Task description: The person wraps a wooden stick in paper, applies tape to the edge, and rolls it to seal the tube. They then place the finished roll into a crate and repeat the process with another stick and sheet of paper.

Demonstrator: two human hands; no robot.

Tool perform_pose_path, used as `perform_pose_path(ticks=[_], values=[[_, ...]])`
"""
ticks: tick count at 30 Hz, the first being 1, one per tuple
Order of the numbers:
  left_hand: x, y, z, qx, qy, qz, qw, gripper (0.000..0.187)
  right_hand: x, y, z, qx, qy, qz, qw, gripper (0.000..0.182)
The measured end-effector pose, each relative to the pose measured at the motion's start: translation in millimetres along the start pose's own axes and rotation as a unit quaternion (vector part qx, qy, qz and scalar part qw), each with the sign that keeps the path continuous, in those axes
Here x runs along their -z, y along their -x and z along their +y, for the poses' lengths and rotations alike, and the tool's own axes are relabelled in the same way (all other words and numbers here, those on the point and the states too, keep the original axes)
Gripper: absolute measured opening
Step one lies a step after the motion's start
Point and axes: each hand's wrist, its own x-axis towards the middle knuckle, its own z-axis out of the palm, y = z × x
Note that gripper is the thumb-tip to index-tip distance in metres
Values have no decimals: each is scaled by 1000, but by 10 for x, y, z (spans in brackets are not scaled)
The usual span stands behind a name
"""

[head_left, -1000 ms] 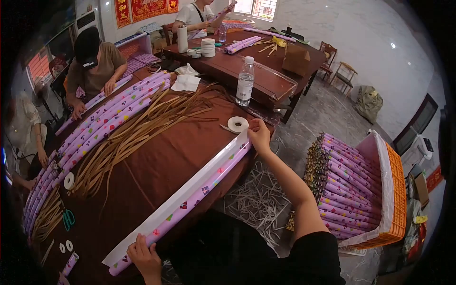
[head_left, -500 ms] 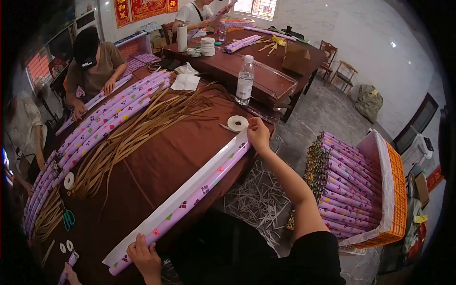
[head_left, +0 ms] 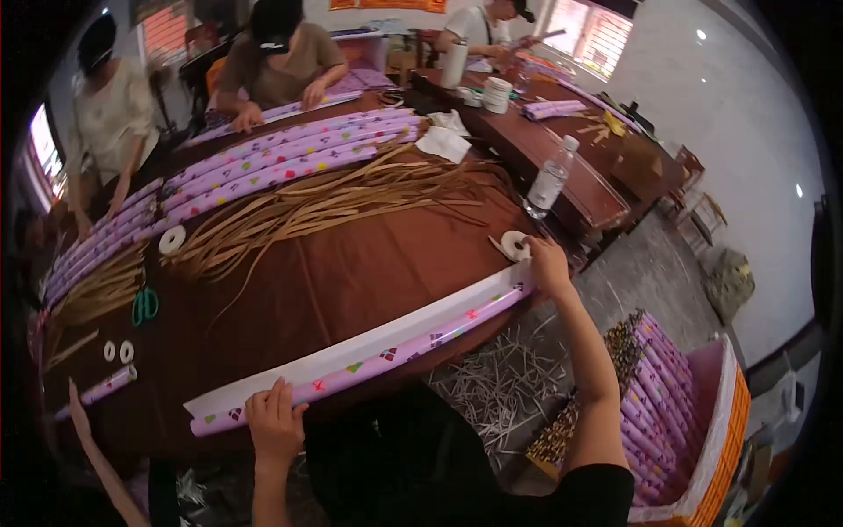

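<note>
A long purple roll of patterned wrapping paper (head_left: 386, 356) lies along the table's near edge, with a white flap (head_left: 351, 335) standing out along its far side. My left hand (head_left: 277, 422) is closed over the roll near its left end, thumb and fingers on the near side. At the right end my right hand (head_left: 549, 263) has its fingers pinched at the paper's end; the fingertips are partly hidden. Just beside them sits a white roll of tape (head_left: 513, 245), its loose end sticking out to the left.
Brown strips (head_left: 325, 206) and finished purple rolls (head_left: 290, 154) cover the table's far side. Green-handled scissors (head_left: 145, 306) lie left; a water bottle (head_left: 551, 178) stands right. An orange crate (head_left: 722, 465) holds more rolls. Co-workers sit across; another person's hand (head_left: 79, 413) is lower left.
My view has turned left, so the table and things shift right in the picture. Both hands stay at the paper roll's ends. The other person's hand at lower left shows more forearm.
</note>
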Motion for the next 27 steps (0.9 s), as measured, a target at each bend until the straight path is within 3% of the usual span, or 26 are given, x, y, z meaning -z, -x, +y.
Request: perform_pose_path(ticks=[1, 2, 3, 4, 5, 7, 12, 19, 20, 22, 25, 27], values=[[18, -11, 4, -3, -2, 7, 1000, 37, -8, -36, 25, 17, -4, 32, 999, 30], [31, -24, 8, -4, -14, 6, 1000, 39, 56, -88, 33, -27, 22, -16, 999, 29], [39, -22, 15, 24, -23, 7, 999, 39, -14, -132, 174, -24, 12, -14, 1000, 31], [46, -16, 18, 16, -17, 8, 1000, 39, 130, -138, 182, -8, 24, -83, 996, 31], [48, -18, 18, 7, -10, 11, 1000, 40, 125, -142, 343, -21, -40, -161, 986, 28], [57, -11, 10, 18, -19, 14, 1000, 40, 63, -166, 586, -14, -210, -207, 955, 29], [77, -24, 16, 7, -11, 18, 1000, 41, 72, -181, 575, 18, -226, -188, 956, 54], [69, -16, 14, 16, -4, 29, 999, 41, -59, -217, 703, -41, -306, -219, 926, 46], [63, -11, 6, 12, -4, 31, 999, 41, -54, -243, 695, 7, -214, -203, 956, 40], [61, 4, 3, 17, -4, 34, 999, 40, -59, -280, 660, 16, -193, -182, 964, 39], [54, 2, 11, 17, 1, 46, 999, 39, -23, -380, 476, -40, -203, -141, 968, 35], [65, -4, 4, 9, -12, 46, 999, 38, 22, -483, 257, -47, 16, -112, 992, 33]])
